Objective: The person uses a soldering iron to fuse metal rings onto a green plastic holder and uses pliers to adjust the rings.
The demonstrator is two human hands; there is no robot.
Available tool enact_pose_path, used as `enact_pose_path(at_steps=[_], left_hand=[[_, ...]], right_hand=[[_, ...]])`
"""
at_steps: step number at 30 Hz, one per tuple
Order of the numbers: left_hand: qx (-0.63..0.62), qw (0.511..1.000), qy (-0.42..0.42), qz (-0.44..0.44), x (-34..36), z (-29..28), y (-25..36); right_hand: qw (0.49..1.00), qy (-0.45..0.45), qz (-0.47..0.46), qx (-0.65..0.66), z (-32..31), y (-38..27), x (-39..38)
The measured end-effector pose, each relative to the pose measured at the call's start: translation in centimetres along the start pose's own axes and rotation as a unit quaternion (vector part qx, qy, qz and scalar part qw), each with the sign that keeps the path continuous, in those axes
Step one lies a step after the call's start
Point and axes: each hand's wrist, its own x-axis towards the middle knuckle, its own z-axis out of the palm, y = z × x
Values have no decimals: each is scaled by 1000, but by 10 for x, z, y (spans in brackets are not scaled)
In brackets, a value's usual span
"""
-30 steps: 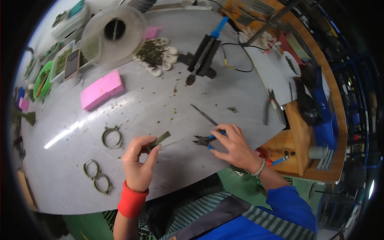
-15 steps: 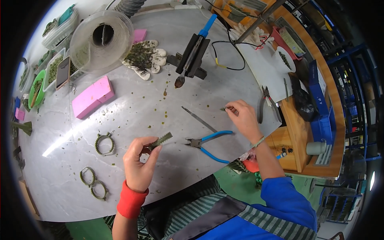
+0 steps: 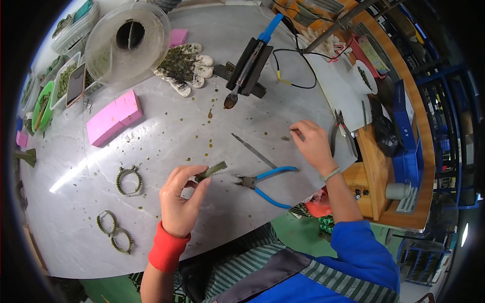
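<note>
Between thumb and fingers my left hand (image 3: 183, 199), a red wristband below it, grips a short dark green strip (image 3: 215, 168) with a notched edge, tilted up to the right. My right hand (image 3: 312, 146) is over the table at the right, fingers curled together in a pinch; what is between them, if anything, is hidden. A small dark green bit (image 3: 285, 138) lies just left of its fingertips. Blue-handled cutting pliers (image 3: 247, 181) rest between my hands, jaws toward the strip. A thin metal hand tool (image 3: 253, 150) lies behind them.
Green beaded rings (image 3: 130, 181) lie at left. Pink blocks (image 3: 115, 117), a stained glove (image 3: 186, 69) and a clear round container (image 3: 101, 68) stand farther back. A blue-handled tool in a black holder (image 3: 247, 65) stands ahead. Red-handled pliers (image 3: 341, 126) lie at right. Green specks dot the table.
My right hand has drawn slightly away from the small green bit, which stays on the table. My left hand has shifted a little right and away from me with the strip.
</note>
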Motion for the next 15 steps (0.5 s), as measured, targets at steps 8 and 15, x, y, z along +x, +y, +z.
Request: enact_pose_path(at_steps=[8, 15], left_hand=[[27, 999, 5, 34, 10, -1, -3], [24, 1000, 1, 17, 14, -2, -8]], right_hand=[[984, 36, 54, 164, -3, -2, 6], [954, -22, 152, 258, 0, -10, 7]])
